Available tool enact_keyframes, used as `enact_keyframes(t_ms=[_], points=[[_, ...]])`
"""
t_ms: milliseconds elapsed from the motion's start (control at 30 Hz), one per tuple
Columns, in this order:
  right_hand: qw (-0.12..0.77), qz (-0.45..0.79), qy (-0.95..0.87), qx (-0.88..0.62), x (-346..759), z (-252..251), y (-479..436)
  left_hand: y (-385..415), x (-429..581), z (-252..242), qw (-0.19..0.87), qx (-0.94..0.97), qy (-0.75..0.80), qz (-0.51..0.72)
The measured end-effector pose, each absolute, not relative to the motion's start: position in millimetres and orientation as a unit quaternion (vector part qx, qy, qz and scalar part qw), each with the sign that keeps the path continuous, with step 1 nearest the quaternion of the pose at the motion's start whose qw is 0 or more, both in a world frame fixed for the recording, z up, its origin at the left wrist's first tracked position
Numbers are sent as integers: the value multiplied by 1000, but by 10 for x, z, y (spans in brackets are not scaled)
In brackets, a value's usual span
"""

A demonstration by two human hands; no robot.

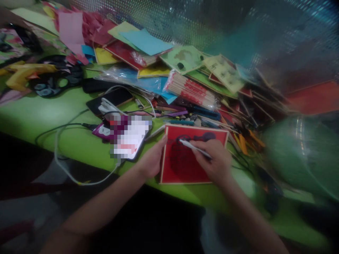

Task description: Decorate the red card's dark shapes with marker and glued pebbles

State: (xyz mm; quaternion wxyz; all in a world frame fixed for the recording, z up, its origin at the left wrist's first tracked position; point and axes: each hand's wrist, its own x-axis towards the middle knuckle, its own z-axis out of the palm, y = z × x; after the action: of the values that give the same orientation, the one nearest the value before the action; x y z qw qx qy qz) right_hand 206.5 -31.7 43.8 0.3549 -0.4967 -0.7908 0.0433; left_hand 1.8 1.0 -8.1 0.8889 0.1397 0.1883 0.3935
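Observation:
A red square board (185, 165) with a dark drawn figure lies near the front edge of the green table (39, 116). My left hand (152, 160) rests against the board's left edge, fingers curled on it. My right hand (212, 160) is closed round a thin white pen (194, 148), whose tip touches the dark figure near the board's top. A phone (129, 137) with a lit screen lies just left of my left hand.
White and black cables (63, 155) run off the table's front left. Behind the board lie a bundle of sticks in plastic (192, 90), loose pens, coloured paper sheets (147, 42) and painted boards. A green round object (302, 155) sits at the right.

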Motion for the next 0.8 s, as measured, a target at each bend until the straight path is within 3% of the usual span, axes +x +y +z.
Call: enact_keyframes(t_ms=[800], points=[[372, 20, -777, -508, 2091, 450, -320, 15, 5, -93, 897, 163, 186, 366]])
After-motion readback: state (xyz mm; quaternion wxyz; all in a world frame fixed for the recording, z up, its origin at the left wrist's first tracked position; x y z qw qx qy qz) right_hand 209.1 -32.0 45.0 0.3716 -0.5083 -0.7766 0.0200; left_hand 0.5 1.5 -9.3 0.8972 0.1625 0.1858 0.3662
